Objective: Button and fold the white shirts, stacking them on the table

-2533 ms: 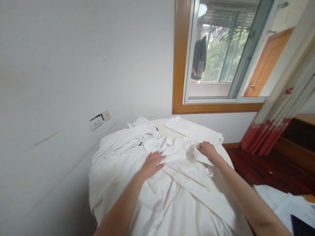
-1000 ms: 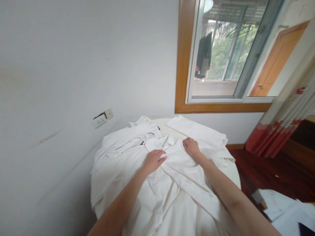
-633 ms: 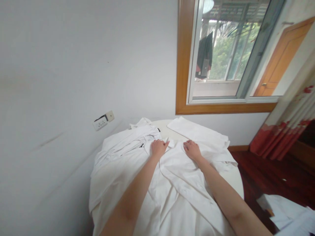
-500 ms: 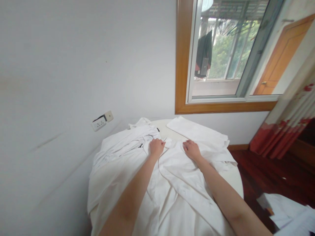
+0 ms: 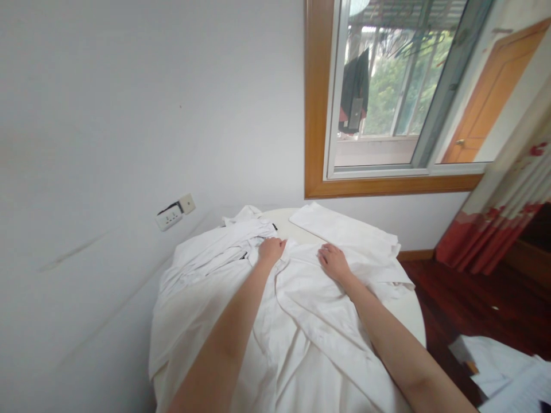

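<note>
Head view, single frame. Both forearms reach forward over a round table (image 5: 410, 314) that stands against a white wall.

A white shirt (image 5: 318, 321) lies spread and creased across most of the tabletop. Its lower part hangs over the near edge, and its collar end points toward the wall.

Left hand (image 5: 272, 250): rests at the far end of the shirt, near the collar. The fingers are curled down into the fabric with the knuckles up. I cannot tell whether any cloth is pinched between them.

Right hand (image 5: 333, 262): lies palm down on the shirt, to the right of the left hand and slightly nearer the camera. The fingers are loosely spread and a little bent, and they press on the cloth without gripping it. A strip of shirt fabric lies between the two hands, which are apart.

Around the hands:
- A heap of crumpled white garments (image 5: 215, 252) lies on the left part of the table and touches the shirt just beside the left hand.
- A folded white cloth (image 5: 340, 228) lies flat at the far right of the table, just beyond the right hand.

Surroundings:
- A wall socket (image 5: 169, 217) is on the wall to the left of the table.
- A wood-framed window (image 5: 315, 115) is above the table, and a dark garment (image 5: 353, 92) hangs outside it.
- A red-hemmed curtain (image 5: 501, 215) is at right, above a dark red floor (image 5: 456, 292).
- White papers (image 5: 503, 367) sit at the lower right corner.
</note>
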`<state>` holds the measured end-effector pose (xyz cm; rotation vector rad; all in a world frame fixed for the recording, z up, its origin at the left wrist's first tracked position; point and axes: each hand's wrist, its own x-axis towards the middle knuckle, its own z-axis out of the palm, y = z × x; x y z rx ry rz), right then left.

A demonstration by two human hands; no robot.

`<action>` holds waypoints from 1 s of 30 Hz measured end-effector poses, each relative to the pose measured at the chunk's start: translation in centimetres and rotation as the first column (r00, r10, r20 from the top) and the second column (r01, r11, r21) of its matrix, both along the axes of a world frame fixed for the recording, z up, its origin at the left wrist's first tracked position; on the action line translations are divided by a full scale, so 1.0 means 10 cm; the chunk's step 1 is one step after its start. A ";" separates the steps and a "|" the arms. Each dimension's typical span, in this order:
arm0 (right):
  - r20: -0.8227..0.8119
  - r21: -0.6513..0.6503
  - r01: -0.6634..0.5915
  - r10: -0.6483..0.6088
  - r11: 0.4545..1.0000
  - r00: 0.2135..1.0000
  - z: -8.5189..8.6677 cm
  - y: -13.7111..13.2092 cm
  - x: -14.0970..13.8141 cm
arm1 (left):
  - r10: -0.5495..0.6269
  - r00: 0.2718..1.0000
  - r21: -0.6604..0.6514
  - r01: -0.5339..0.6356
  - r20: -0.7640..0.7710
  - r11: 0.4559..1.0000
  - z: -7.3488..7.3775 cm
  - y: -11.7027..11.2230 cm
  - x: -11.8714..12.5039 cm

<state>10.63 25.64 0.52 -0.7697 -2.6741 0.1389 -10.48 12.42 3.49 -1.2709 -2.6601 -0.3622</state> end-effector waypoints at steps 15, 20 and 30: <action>0.029 0.007 0.047 -0.047 0.999 0.998 -0.04 -0.01 0.00 | -0.076 0.996 0.076 0.073 0.045 0.994 0.02 0.27 -0.10; 0.065 0.024 0.056 -0.058 0.998 0.996 -0.12 -0.01 -0.01 | -0.080 0.996 0.068 0.082 -0.030 0.994 0.02 0.20 0.00; 0.044 0.054 0.053 -0.056 0.997 0.997 -0.10 -0.03 0.01 | -0.113 0.985 -0.046 0.107 -0.134 0.993 0.17 -0.54 0.09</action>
